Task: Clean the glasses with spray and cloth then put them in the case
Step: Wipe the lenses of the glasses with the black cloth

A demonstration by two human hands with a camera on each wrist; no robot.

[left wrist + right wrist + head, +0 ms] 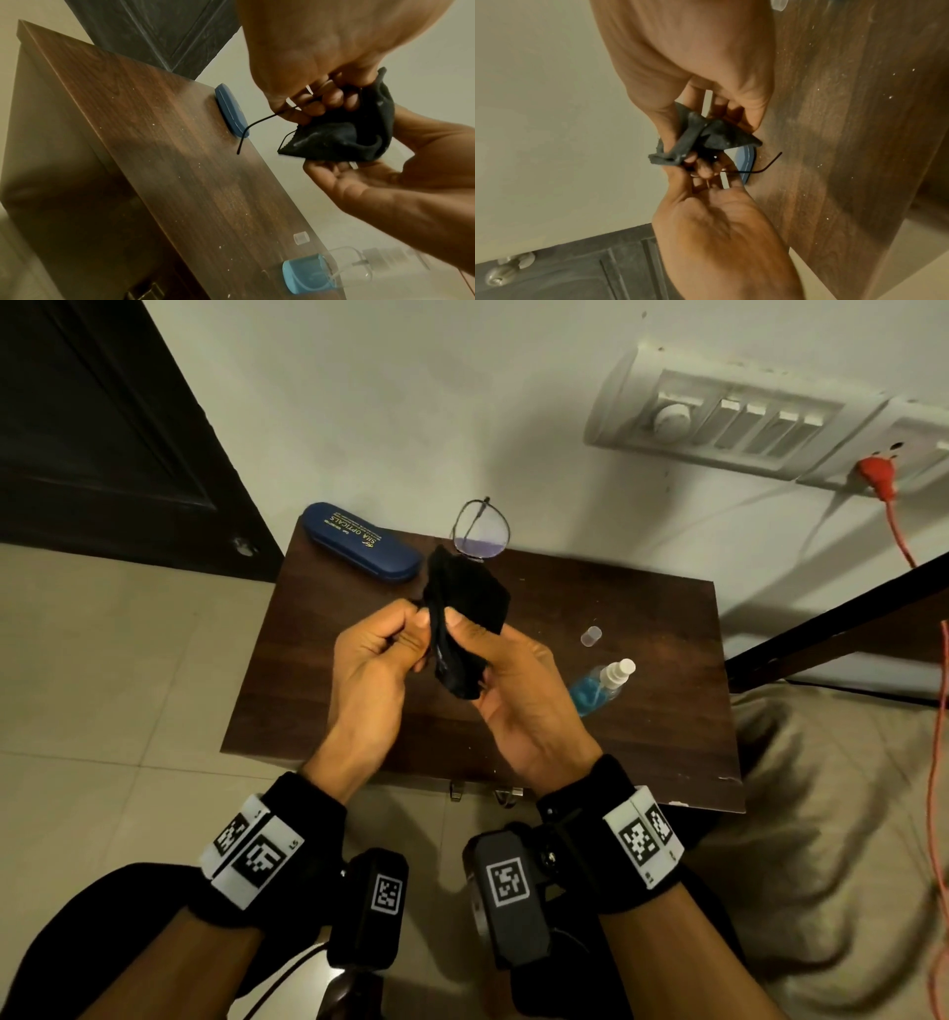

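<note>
Above the dark wooden table [590,608] both hands work together. My left hand [405,634] pinches the thin-framed glasses [482,528]; one lens sticks up past the cloth, and a black temple arm [257,125] pokes out below my left fingers [331,97]. My right hand [477,639] pinches the black cloth [464,608] with the thumb on top, folded around the other part of the glasses, which is hidden. In the right wrist view the cloth [698,138] is bunched between both hands. The blue glasses case [359,541] lies shut at the table's far left corner.
A spray bottle [601,683] with blue liquid lies on its side right of my hands, its clear cap [590,636] standing just beyond it. A switch panel [744,423] with an orange cable [898,526] is on the wall. A dark door [102,428] stands at the left.
</note>
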